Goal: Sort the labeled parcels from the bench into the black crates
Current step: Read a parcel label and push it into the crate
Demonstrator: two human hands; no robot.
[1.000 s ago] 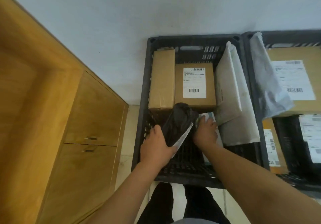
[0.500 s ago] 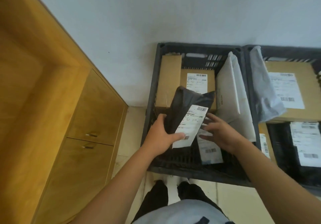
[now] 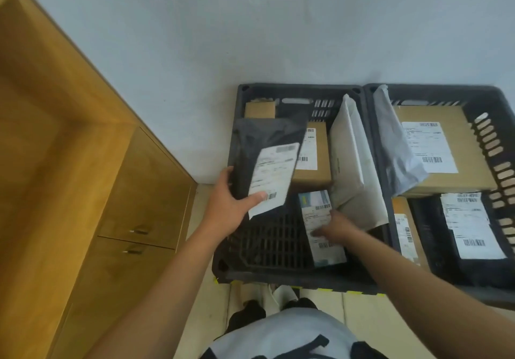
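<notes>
Partly done: left crate [image 3: 301, 88] holds cardboard boxes [image 3: 315, 169] and white mailers [image 3: 348, 158]; right crate [image 3: 434, 91] several labeled parcels. Now left hand [image 3: 225, 211] grasps black poly mailer [image 3: 262, 152], raised over left crate, not yet laid down. Meanwhile right hand [image 3: 334, 229] on small labeled parcel [image 3: 320, 219] on crate floor; grip unclear. Remainder on bench unseen.

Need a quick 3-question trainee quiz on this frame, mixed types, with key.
1. True or false: the left hand grips a black bag bearing a white label.
2. The right hand touches: A a mug; B a small labeled box on the left crate floor; C a keyboard.
3. How many black crates are in view?
Key: 1 true; 2 B; 3 two, the left crate and the right crate.
</notes>
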